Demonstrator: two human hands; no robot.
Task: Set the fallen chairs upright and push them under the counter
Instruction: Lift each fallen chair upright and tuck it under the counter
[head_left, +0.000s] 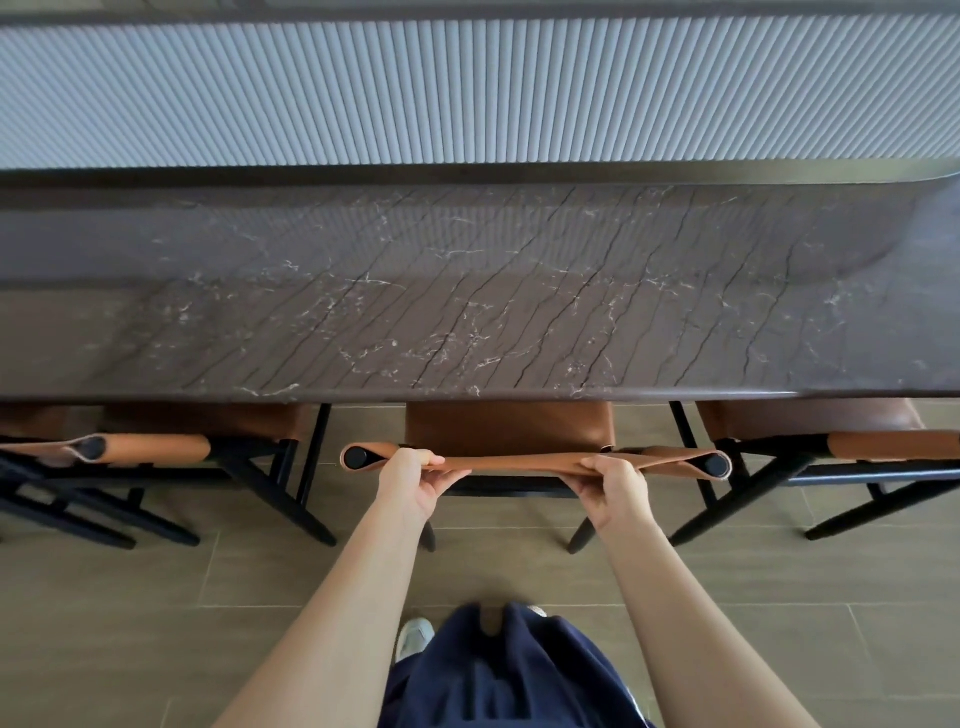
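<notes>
A tan leather chair with black legs (511, 431) stands upright in front of me, its seat partly under the dark marble counter (467, 291). My left hand (415, 480) grips the top of its leather backrest near the left post. My right hand (613, 486) grips the same backrest near the right post. A second upright chair (208, 441) stands to the left and a third (831, 431) to the right, both with their seats under the counter's front edge.
Behind the counter runs a ribbed grey wall panel (467, 88). The floor (156, 623) is brown wood-look tile. My dark trousers and a white shoe (413, 636) show at the bottom. At far left, further black chair legs (52, 509) cross.
</notes>
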